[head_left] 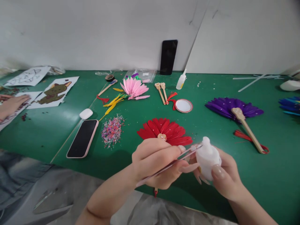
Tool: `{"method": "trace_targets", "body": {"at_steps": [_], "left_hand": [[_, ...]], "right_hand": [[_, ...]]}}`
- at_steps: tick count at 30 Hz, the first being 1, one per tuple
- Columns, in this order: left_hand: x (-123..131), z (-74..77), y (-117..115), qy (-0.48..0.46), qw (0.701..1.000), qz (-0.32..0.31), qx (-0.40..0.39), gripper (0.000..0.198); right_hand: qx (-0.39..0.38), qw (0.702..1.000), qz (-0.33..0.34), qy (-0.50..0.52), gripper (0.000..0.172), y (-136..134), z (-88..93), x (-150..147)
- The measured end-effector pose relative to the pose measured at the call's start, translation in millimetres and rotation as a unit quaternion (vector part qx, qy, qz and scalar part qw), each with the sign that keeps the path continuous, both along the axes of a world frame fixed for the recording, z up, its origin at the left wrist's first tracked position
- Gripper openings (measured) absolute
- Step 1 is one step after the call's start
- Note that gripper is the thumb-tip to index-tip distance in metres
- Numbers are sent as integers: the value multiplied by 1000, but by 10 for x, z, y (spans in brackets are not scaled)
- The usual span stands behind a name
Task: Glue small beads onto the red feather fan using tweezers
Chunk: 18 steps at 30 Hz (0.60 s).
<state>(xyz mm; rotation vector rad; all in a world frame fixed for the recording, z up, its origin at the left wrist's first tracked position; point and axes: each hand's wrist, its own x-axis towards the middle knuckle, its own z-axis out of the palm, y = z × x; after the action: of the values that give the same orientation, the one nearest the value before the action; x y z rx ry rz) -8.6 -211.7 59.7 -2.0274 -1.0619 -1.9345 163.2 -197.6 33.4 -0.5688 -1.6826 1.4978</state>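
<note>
My left hand is closed around a pair of thin tweezers, whose tips come close to the neck of a small white glue bottle. That glue bottle is gripped in my right hand, nozzle upward and slightly tilted. I cannot make out whether the tips touch the bottle or carry anything. Just behind my hands lies a red feather fan with small white dots on its feathers and a heart-shaped wooden piece at its base. My left hand hides most of its handle.
A purple feather fan lies to the right. Pink feathers, two wooden handles, a round white lid and another glue bottle sit farther back. Left are colourful scraps, a phone and another person's hand.
</note>
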Motion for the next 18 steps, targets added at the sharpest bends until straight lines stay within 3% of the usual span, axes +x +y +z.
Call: {"method": "trace_targets", "body": {"at_steps": [9,18], "left_hand": [[-14,-21,-35,-1,1000,-4,-17,16],[-44,-18,-78,46,997,26,-57,17]], "right_hand": [[68,994,-85,-23,23,0,-74,47],[144,963,-207,-91,24,-28,-54,45]]}}
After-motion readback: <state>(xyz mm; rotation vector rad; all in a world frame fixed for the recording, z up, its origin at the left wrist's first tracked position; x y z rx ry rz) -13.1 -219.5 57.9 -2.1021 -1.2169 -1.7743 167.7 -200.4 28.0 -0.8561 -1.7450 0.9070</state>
